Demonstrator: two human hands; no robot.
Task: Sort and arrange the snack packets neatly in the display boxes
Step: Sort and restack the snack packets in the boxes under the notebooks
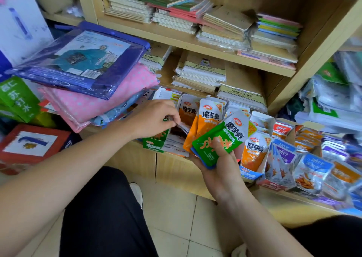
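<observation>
Packets (233,131) clamped in the right hand (219,170) point up-right; the green box (152,145) lies to their left at the shelf (133,158) edge, under the left hand (154,119), curled, grip unclear.

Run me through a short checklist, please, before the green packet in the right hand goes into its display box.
1. Grip: the right hand holds the green packet on top of a stack, thumb pressing it. Ok.
2. Target: the green display box matches the packet's colour. Ok.
3. Box opening free: the left hand curls its fingers over it. Not ok.
4. Room inside the box: hidden by the left hand. Cannot tell.
5. Stack all one colour: a blue packet edge shows beneath the green one. Not ok.
</observation>
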